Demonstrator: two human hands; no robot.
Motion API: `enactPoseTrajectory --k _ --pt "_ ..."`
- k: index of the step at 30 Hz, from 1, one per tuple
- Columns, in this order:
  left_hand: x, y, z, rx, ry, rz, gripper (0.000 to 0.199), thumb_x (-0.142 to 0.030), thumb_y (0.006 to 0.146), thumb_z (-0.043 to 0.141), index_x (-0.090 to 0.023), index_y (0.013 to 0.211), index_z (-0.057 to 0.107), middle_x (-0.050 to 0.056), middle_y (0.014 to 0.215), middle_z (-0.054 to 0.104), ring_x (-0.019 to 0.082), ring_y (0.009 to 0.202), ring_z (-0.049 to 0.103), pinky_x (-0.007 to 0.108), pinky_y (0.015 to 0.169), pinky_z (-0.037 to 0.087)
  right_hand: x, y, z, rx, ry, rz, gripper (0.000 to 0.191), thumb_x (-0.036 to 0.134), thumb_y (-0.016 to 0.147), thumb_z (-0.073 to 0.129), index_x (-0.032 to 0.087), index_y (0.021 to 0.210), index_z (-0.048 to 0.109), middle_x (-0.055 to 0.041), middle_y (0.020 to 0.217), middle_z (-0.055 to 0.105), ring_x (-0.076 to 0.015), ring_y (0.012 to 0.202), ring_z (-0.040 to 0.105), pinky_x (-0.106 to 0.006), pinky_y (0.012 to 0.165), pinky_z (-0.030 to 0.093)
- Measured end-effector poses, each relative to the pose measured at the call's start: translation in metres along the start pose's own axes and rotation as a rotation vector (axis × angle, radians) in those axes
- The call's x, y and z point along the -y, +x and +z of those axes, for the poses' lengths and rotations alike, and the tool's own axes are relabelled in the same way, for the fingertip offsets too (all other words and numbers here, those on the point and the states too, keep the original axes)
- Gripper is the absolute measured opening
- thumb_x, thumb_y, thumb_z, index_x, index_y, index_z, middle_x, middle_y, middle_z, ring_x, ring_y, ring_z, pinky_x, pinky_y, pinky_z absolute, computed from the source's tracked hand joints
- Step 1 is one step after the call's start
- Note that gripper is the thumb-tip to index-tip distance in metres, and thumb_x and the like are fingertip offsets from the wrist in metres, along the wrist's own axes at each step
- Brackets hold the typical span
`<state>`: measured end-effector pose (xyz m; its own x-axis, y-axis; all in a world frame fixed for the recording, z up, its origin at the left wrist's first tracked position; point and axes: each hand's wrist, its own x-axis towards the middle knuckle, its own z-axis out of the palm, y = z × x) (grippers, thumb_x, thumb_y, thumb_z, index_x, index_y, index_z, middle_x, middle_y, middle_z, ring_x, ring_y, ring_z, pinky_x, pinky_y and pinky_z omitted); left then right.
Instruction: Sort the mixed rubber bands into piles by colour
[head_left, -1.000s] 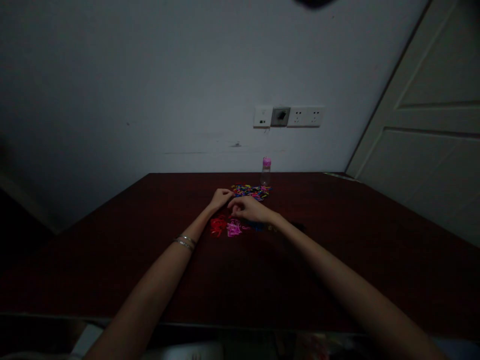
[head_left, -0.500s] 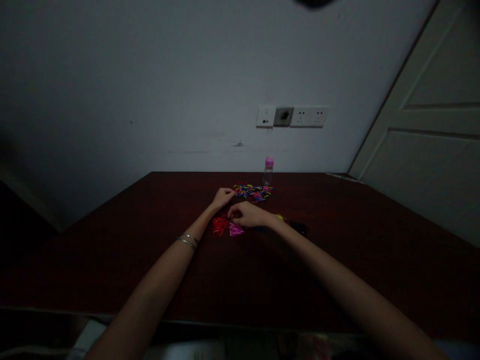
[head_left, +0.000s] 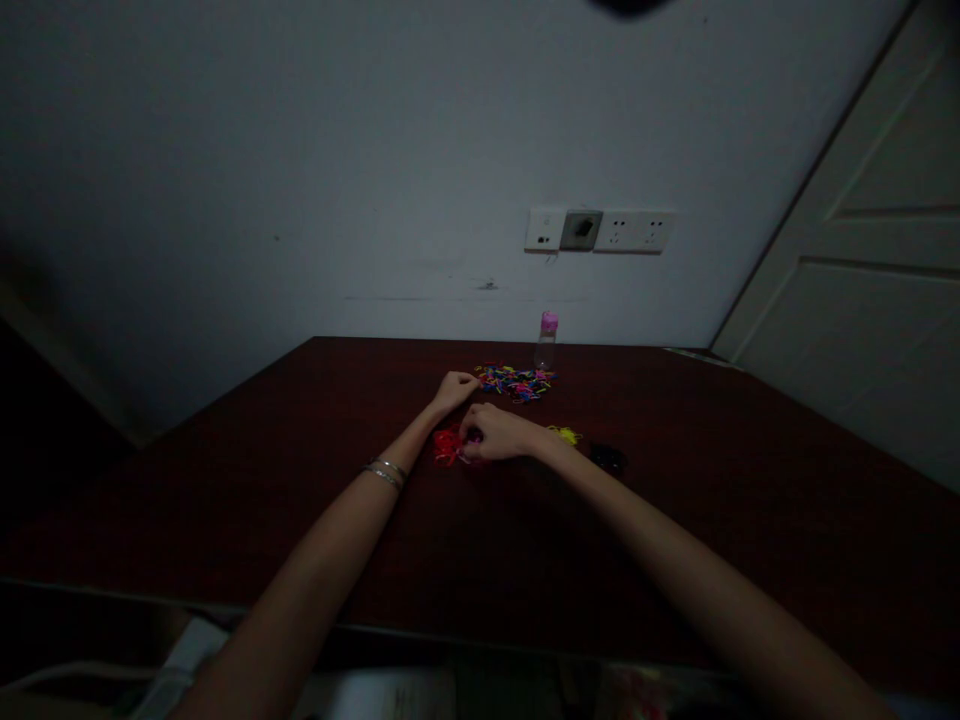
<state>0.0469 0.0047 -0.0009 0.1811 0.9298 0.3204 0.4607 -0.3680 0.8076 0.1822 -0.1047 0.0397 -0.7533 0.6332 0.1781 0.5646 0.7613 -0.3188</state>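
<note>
My left hand (head_left: pixel 457 388) rests at the left edge of a mixed pile of small coloured rubber bands (head_left: pixel 517 381), thumb and fingers pinched together; what they hold, if anything, is too small to see. Closer to me, my right hand (head_left: pixel 495 433) is curled over a small pile of pink rubber bands (head_left: pixel 474 446), hiding most of it. Its fingertips are bent together, and I cannot make out what is between them. Red rubber bands (head_left: pixel 446 446) lie just left of that hand. Beyond the right wrist are yellow rubber bands (head_left: pixel 565 435), with a black bunch (head_left: pixel 607 459) farther right.
A clear bottle with a pink cap (head_left: pixel 547 340) stands behind the mixed pile. Wall sockets (head_left: pixel 600 231) are above the dark red table (head_left: pixel 247 470). A white door (head_left: pixel 862 270) is at the right. The light is dim.
My right hand has come down over the pink pile, covering more of it. My left hand stays by the mixed pile. The whole view has shifted slightly.
</note>
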Motion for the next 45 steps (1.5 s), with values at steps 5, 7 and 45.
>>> enactPoseTrajectory --k 5,7,45 --pt "0.003 0.002 0.000 0.009 -0.015 -0.012 0.028 -0.028 0.066 0.050 -0.008 0.073 0.069 0.000 0.055 0.056 0.009 0.053 0.044 0.021 0.052 0.033 0.000 0.011 0.004 0.005 0.058 -0.044 0.021 0.028 0.072 0.052 0.014 0.076 0.066 -0.0060 0.078 0.060 -0.0133 0.067 0.050 -0.025 0.065 0.037" --pt "0.004 0.003 0.001 0.008 -0.008 -0.017 0.028 -0.028 0.067 0.050 -0.008 0.073 0.068 -0.001 0.052 0.054 0.009 0.052 0.042 0.020 0.051 0.032 0.002 0.015 0.004 0.048 0.096 -0.070 0.022 0.024 0.074 0.047 0.013 0.072 0.065 -0.0037 0.067 0.059 -0.0112 0.060 0.048 -0.024 0.062 0.037" --pt "0.001 0.001 0.001 0.037 -0.075 -0.045 0.023 -0.026 0.066 0.051 -0.009 0.068 0.067 0.002 0.060 0.061 0.012 0.061 0.053 0.021 0.056 0.038 0.011 0.019 -0.010 -0.088 0.238 -0.040 0.017 0.012 0.070 0.053 0.012 0.079 0.068 -0.0039 0.076 0.066 -0.0121 0.068 0.057 -0.023 0.067 0.042"
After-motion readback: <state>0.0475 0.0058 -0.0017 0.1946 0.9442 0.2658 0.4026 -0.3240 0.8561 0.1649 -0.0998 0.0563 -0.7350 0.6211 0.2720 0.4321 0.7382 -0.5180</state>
